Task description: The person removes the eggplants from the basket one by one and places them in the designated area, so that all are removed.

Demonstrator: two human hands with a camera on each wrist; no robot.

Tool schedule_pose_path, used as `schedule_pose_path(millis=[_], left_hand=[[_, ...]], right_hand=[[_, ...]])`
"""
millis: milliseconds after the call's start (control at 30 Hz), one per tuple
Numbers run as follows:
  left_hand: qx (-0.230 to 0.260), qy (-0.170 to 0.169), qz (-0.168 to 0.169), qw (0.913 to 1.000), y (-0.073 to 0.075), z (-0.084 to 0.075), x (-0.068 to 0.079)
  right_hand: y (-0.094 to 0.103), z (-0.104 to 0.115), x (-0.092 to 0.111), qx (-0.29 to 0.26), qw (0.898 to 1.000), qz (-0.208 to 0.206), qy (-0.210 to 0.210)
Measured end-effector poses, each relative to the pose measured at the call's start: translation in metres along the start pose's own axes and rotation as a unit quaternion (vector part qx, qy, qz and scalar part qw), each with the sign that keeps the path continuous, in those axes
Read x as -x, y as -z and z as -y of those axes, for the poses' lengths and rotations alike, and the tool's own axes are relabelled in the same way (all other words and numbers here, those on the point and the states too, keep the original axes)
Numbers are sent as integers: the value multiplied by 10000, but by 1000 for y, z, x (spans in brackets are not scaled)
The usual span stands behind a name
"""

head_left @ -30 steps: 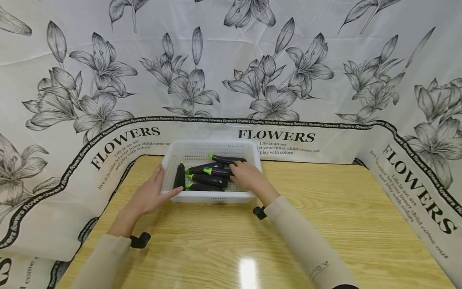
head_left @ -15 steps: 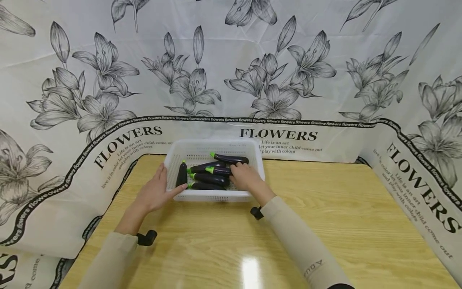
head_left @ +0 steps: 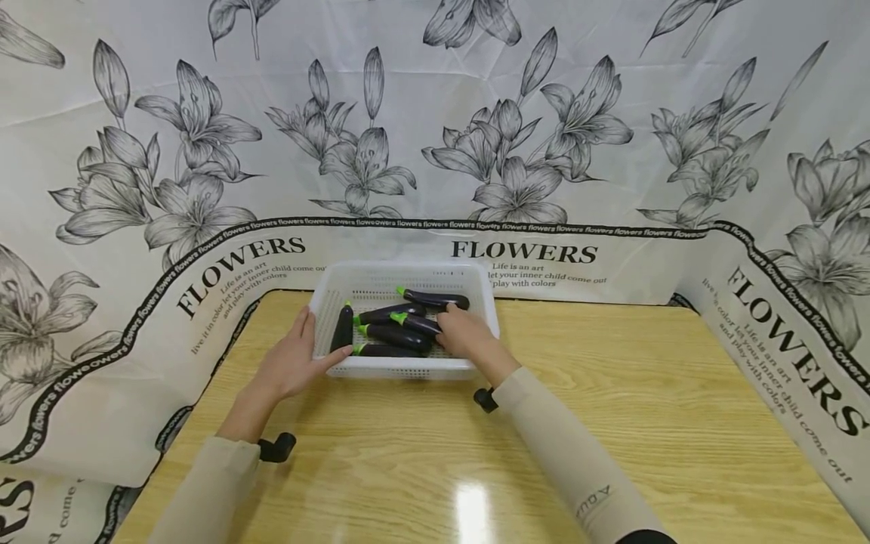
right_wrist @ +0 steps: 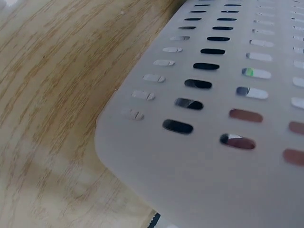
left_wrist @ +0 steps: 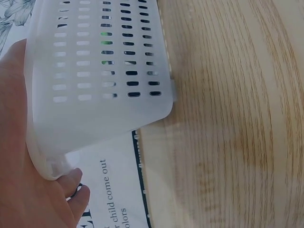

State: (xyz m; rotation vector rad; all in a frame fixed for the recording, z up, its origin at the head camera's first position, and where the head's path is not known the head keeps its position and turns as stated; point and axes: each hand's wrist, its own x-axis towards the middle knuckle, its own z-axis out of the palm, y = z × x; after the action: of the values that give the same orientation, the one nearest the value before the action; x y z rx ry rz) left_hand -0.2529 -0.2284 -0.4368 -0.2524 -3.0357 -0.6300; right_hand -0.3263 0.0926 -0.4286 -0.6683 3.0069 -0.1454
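Observation:
A white plastic basket (head_left: 408, 369) with slotted walls stands at the table's far side and holds several dark purple eggplants with green caps. My left hand (head_left: 292, 363) grips its front left corner, thumb over the rim; in the left wrist view fingertips curl beneath the rim. Inside, my right hand (head_left: 467, 336) holds the blunt end of one eggplant (head_left: 423, 325), whose cap points left. One eggplant (head_left: 343, 329) lies along the left wall, another (head_left: 435, 299) near the back. In the right wrist view the basket wall (right_wrist: 156, 161) mostly hides the right hand.
The light wooden table (head_left: 612, 423) reaches forward and to both sides of the basket. A white curtain (head_left: 435, 151) with lily drawings and lettering hangs close behind the basket and along the sides. A black wrist mount (head_left: 277, 448) sits under the left forearm.
The eggplant in my right hand has turned a little, its cap end now angled toward the back. My right hand has shifted slightly; my left hand stays on the basket corner.

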Motion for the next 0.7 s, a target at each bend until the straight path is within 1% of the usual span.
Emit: schedule_pose_path(millis=[167,300,433,533,700], left_hand=[[5,-22,18,10000,1,0,-1],[22,-33,-18,10000,1,0,-1],[41,-19,-11,10000,-1,1,0],[54,-17,-8,10000,-1,1,0],[77,-50,-32,10000,0,1,-1]], right_hand=[[0,-1,-2,-175,9998,125,-16],[1,-1,-2,-241,9997,82,67],[7,0,1,-281,9995,55,164],[14,-1,6,-327,9992,-41,205],[26,-6,13,-407,9981,-368,280]])
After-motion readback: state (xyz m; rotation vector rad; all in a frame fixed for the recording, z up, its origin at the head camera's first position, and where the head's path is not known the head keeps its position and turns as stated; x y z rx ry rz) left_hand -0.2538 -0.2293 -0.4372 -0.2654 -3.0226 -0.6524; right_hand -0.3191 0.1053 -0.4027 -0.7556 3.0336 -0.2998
